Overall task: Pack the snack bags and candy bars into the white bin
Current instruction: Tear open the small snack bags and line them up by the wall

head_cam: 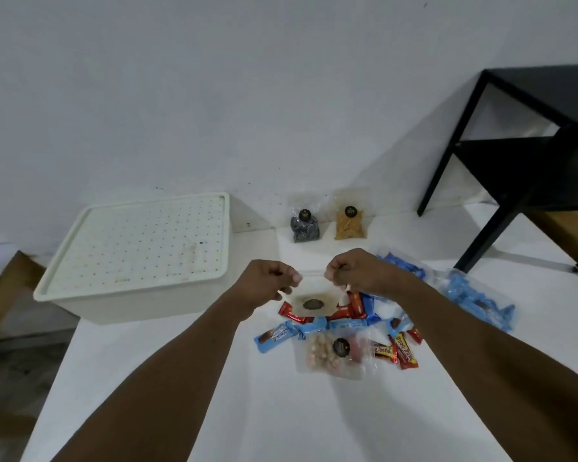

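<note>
The white bin sits at the table's left with its dotted lid closed. My left hand and my right hand each pinch a top corner of a clear snack bag with a dark round label, held up above a heap of red and blue candy bars. A clear bag of pale round snacks lies in front of the heap. Two more snack bags lean on the wall: a dark one and a tan one.
A pile of blue wrapped bars in clear plastic lies at the right. A black metal shelf stands at the far right. The white table ends at the left, where a wooden surface shows below.
</note>
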